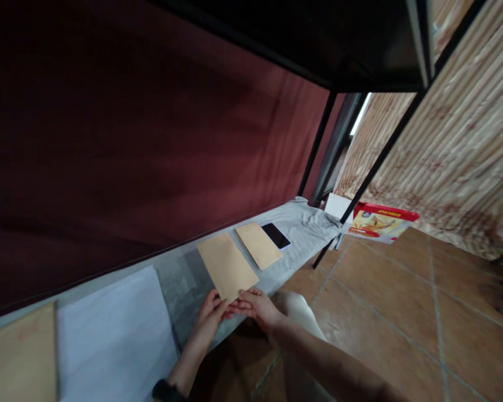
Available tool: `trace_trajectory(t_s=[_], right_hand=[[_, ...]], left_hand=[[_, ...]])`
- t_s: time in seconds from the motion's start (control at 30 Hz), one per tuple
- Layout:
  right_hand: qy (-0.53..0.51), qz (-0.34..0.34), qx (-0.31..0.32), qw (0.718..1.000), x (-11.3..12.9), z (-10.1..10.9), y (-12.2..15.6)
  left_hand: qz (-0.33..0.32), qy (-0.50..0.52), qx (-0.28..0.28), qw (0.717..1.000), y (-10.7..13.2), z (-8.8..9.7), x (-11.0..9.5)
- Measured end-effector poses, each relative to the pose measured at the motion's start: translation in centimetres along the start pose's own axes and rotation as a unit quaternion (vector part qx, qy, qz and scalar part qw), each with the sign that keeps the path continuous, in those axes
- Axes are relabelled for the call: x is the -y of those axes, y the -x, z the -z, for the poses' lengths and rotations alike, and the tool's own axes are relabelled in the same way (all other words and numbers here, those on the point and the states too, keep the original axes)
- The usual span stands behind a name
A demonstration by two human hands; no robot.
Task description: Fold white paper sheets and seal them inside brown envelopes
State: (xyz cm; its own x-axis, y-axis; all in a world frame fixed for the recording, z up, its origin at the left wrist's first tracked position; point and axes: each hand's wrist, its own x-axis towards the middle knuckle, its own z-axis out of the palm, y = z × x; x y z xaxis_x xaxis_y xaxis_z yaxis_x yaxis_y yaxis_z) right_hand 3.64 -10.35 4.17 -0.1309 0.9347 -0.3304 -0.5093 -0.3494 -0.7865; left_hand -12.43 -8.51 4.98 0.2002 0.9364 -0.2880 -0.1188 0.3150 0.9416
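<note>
Both hands grip the near edge of a tan paper envelope (227, 265), which is tilted a little above the grey cloth-covered shelf (182, 285). My left hand (210, 310) pinches its left near corner, thumb on top. On the right near corner, my right hand (257, 306) has its thumb on top and fingers curled underneath. Just beyond the held envelope lies a second tan envelope (259, 245), flat on the cloth. Beside that one rests a dark-screened phone (276, 235).
White paper sheets (115, 335) and a larger tan envelope (19, 357) lie at the left. A dark upper shelf (302, 39) hangs overhead, carried by black metal posts (318, 142). A red and yellow box (379, 222) stands on the tiled floor (385, 290). A dark red curtain (151, 139) backs the shelf.
</note>
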Motion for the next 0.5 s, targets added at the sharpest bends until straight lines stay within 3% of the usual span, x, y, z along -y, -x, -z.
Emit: trace_trajectory(t_s=[0.1, 0.2, 0.4, 0.5], right_hand=[[-0.015, 0.026, -0.039, 0.999, 0.1, -0.5, -1.0], [-0.008, 0.042, -0.08, 0.996, 1.9, 0.1, -2.0], [0.013, 0.052, -0.2, 0.978, 7.6, 3.2, -4.2], [0.031, 0.046, -0.217, 0.975, 9.0, 4.8, -5.0]], left_hand=[[-0.002, -0.004, 0.01, 1.0, 0.2, -0.8, -0.5], [0.006, -0.006, 0.002, 1.0, 0.1, -0.5, -1.1], [0.02, -0.03, -0.024, 0.999, -0.7, 1.1, -0.6], [0.034, -0.031, -0.03, 0.998, -0.9, 1.4, -0.1]])
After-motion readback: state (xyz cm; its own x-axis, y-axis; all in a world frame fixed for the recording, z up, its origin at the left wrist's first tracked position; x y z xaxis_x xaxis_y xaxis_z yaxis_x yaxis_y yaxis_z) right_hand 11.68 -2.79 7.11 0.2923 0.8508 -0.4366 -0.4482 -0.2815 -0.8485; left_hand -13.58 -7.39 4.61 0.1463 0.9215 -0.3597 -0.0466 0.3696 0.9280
